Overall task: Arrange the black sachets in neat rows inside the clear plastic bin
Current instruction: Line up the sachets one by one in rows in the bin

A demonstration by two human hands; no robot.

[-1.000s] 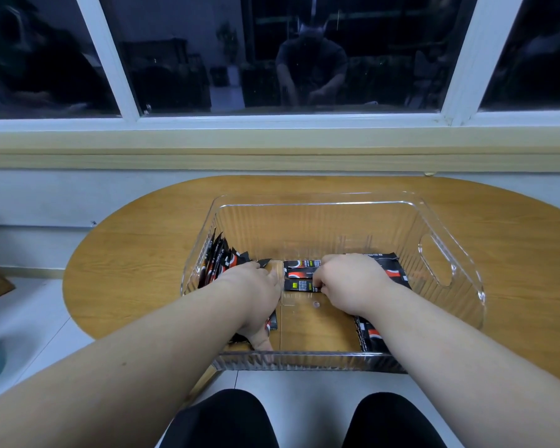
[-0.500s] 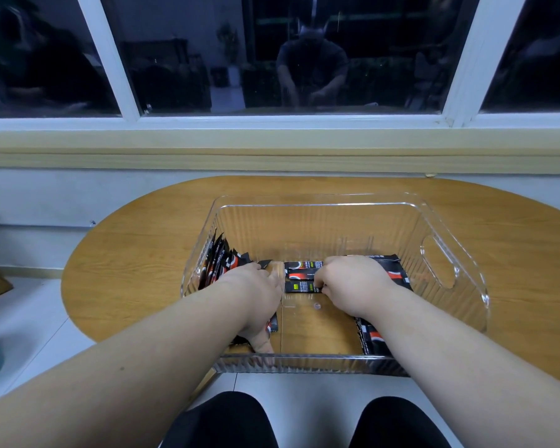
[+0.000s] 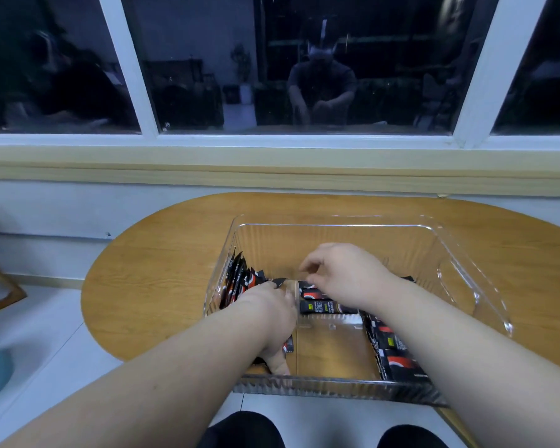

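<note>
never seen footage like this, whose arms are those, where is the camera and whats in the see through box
No machine here: a person wears one wide-angle camera on the head, looking down at their own bare arms. An oval wooden table holds a clear plastic bin. Inside are black sachets with red print: an upright row by the left wall, others flat in the middle and along the right. The left hand rests among the upright ones; whether it grips any is hidden. The right hand hovers over the flat ones, fingers loosely curled, nothing visible in them.
</note>
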